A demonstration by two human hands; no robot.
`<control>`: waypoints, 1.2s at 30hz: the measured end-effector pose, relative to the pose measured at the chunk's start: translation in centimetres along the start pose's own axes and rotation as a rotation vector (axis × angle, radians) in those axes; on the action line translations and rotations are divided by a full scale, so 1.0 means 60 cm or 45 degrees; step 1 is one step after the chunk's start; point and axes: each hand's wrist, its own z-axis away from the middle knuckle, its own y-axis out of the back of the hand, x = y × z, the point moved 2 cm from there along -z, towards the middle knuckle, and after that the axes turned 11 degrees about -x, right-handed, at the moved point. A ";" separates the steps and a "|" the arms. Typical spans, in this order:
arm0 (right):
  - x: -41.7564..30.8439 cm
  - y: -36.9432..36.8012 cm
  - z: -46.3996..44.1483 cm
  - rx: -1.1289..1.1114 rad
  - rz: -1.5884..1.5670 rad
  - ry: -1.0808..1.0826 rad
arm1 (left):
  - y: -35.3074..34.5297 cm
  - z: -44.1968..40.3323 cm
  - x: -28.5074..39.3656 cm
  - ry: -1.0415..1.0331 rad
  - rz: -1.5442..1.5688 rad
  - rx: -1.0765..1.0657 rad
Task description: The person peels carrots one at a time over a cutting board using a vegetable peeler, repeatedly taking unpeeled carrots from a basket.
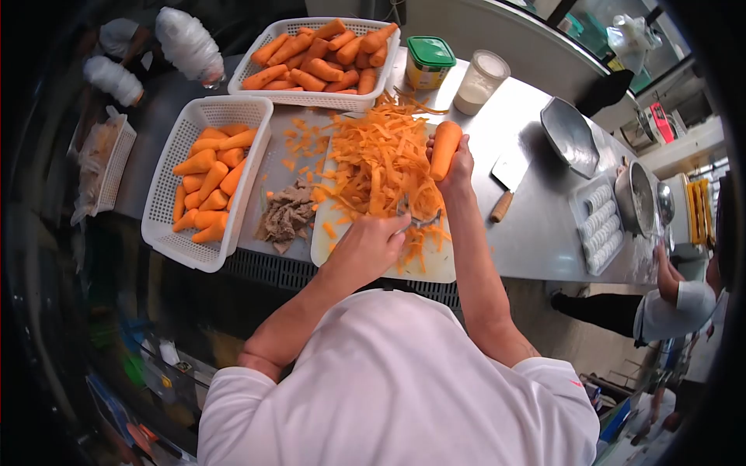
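My right hand [457, 165] is closed round a carrot [445, 147], which points up and away from me over the right edge of the peelings. Closer to me, my left hand [371, 247] grips a peeler [420, 219], apart from the carrot. Its head rests among the strips. A big heap of orange carrot peelings [381, 159] covers most of the white cutting board [431, 266]. Left of the board lies a crumpled greyish-brown cloth [286, 216].
Carrots fill a far white basket [311, 99] and a left one [167, 210]. A green-lidded tub [430, 62] and a clear container [482, 81] stand behind. Rightward lie a cleaver [507, 180], a dark tray [569, 136] and a tray of white rolls [600, 225]. Another person [676, 307] works far right.
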 end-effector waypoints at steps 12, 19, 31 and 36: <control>0.018 -0.014 0.006 0.086 0.117 0.011 | 0.011 -0.068 0.005 -0.013 -0.133 0.266; -0.041 0.020 0.031 -0.123 -0.103 -0.114 | 0.044 0.012 -0.038 -0.079 -0.091 0.073; 0.012 -0.069 0.192 -0.376 0.004 -0.611 | 0.154 -0.135 -0.116 -0.307 1.182 0.953; 0.031 -0.079 0.212 -0.548 0.402 -0.653 | 0.073 -0.221 -0.132 -0.015 1.037 0.694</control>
